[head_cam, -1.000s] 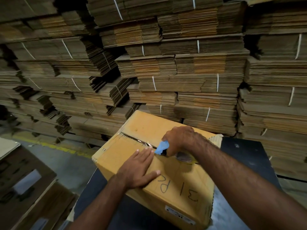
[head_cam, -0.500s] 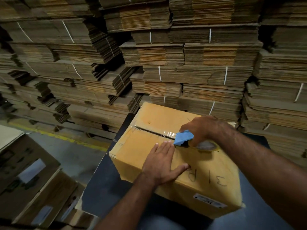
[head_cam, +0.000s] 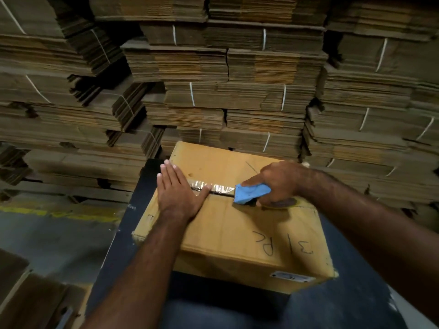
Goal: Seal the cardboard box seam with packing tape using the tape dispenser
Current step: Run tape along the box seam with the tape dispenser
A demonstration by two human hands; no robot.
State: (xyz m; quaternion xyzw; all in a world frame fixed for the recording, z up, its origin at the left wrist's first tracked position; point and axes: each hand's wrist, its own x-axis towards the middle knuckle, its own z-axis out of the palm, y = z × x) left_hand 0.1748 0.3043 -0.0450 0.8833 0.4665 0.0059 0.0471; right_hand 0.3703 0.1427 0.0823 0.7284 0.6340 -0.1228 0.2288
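One cardboard box [head_cam: 228, 224] at centre frame, on one dark bench [head_cam: 123, 233]. One blue tape dispenser [head_cam: 249, 194]. One strip of clear tape [head_cam: 213, 187]. Two hands: left hand [head_cam: 178, 193], right hand [head_cam: 280, 181]. Many strapped bundles of flat cardboard [head_cam: 213, 67] across the upper frame, too numerous to count.

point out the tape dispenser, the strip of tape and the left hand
tape dispenser [head_cam: 250, 194], head view, on its blue body
strip of tape [head_cam: 218, 187], head view, on its shiny middle
left hand [head_cam: 177, 192], head view, on its back

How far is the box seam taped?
Partly: shiny tape spans from the left hand to the blue dispenser; the seam beyond is hidden.
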